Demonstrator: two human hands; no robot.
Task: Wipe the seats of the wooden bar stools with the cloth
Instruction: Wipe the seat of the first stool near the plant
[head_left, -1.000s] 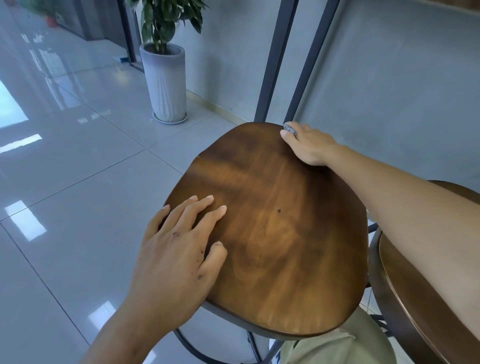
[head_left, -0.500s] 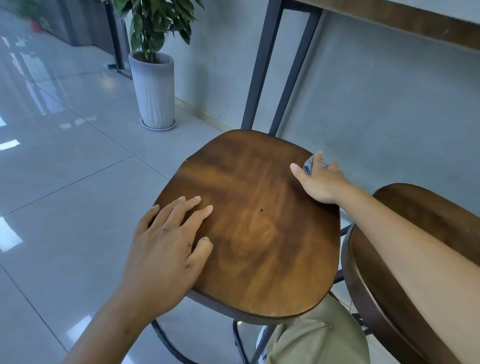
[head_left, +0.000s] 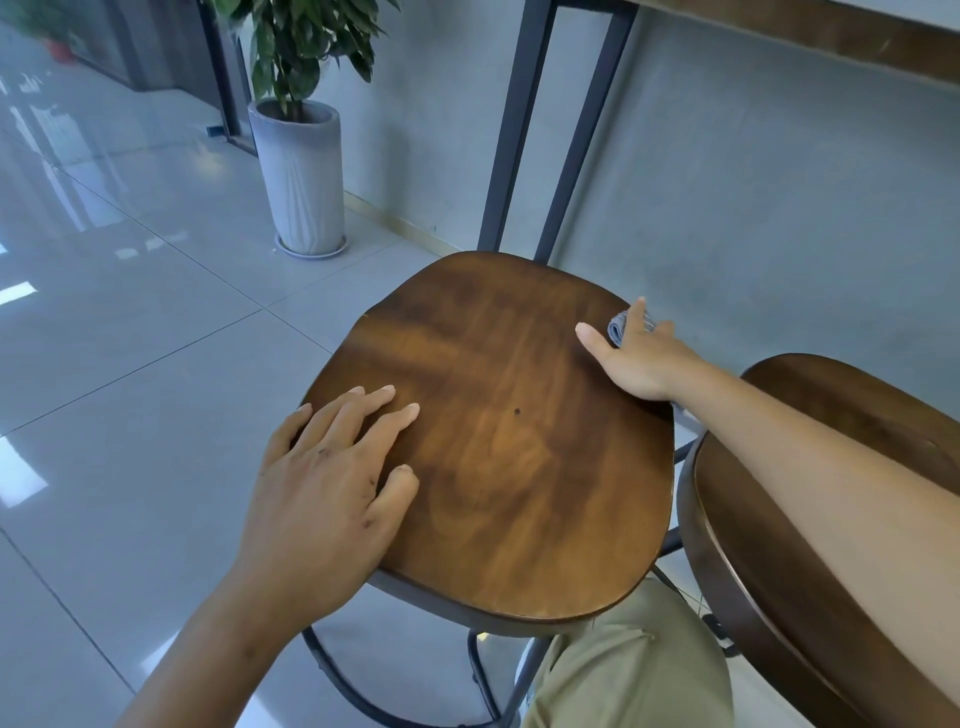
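While the left hand (head_left: 332, 483) lies flat at the near stool seat (head_left: 498, 447)'s left edge, the right hand (head_left: 641, 358) holds 1 grey cloth (head_left: 619, 328) over its right edge; 2 seats show, the second seat (head_left: 769, 571) just beside.

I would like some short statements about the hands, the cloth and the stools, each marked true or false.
1. The left hand rests flat on the stool seat. True.
2. The right hand holds a grey cloth at the seat's right edge. True.
3. The cloth is spread over the seat's middle. False: it is bunched under the right hand.
4. Only one stool is visible. False: a second stool stands on the right.
5. A potted plant stands by the wall. True.
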